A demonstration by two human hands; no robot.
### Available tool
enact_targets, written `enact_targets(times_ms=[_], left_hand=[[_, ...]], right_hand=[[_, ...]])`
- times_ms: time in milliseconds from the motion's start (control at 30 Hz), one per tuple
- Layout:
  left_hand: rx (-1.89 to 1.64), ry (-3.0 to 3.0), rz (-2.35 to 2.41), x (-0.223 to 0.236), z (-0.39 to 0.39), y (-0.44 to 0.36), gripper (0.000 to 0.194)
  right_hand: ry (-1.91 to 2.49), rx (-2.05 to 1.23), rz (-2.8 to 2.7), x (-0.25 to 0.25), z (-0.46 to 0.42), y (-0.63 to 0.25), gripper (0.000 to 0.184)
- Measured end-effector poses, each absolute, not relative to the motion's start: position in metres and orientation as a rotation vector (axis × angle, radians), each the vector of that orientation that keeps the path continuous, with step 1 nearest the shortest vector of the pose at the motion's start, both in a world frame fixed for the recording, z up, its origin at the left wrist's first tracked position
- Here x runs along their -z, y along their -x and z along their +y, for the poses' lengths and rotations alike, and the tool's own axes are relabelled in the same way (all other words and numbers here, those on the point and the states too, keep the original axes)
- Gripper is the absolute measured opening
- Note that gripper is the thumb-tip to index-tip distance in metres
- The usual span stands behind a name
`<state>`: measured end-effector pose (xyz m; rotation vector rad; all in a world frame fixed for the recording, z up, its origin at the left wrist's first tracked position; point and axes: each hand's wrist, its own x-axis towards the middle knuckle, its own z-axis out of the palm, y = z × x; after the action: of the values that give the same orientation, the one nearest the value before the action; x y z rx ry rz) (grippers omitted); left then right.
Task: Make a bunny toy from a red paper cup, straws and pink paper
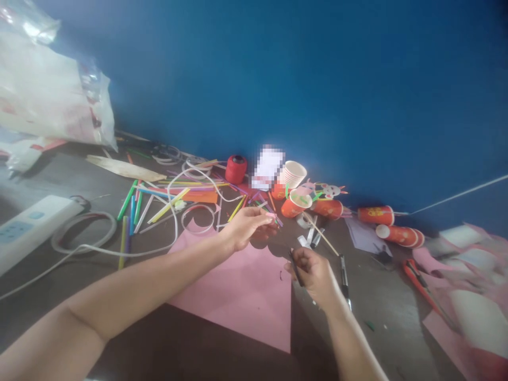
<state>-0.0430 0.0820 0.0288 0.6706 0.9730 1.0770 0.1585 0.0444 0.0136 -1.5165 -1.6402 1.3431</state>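
My left hand (254,226) is raised above the far edge of a pink paper sheet (246,296), its thumb and fingers pinching a small pink paper piece (271,216). That sheet lies flat and has scalloped cut-outs along its far edge. To the right, my right hand (311,275) is closed around a slim black tool (295,269), whose exact kind I cannot make out. It hovers by the sheet's right edge. Just beyond my right wrist lies a black-and-silver pen-like tool (344,280).
Coloured straws (170,203), a white cable (174,222) and a power strip (37,227) spread over the left. A red thread spool (236,169) and red paper cups (296,205) stand at the back. At right lie a red utility knife (428,291) and paper scraps (476,259).
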Motion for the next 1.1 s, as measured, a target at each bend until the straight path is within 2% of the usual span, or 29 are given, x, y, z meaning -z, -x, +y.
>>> enact_targets(times_ms=[567, 1100], left_hand=[[-1.033, -0.790, 1.068, -0.027, 0.090, 0.048, 0.006], [-1.014, -0.743, 1.035, -0.019, 0.092, 0.053, 0.021]], right_hand=[[1.477, -1.307, -1.750, -0.007, 0.051, -0.162, 0.033], [1.410, -1.323, -1.713, -0.014, 0.050, -0.159, 0.029]])
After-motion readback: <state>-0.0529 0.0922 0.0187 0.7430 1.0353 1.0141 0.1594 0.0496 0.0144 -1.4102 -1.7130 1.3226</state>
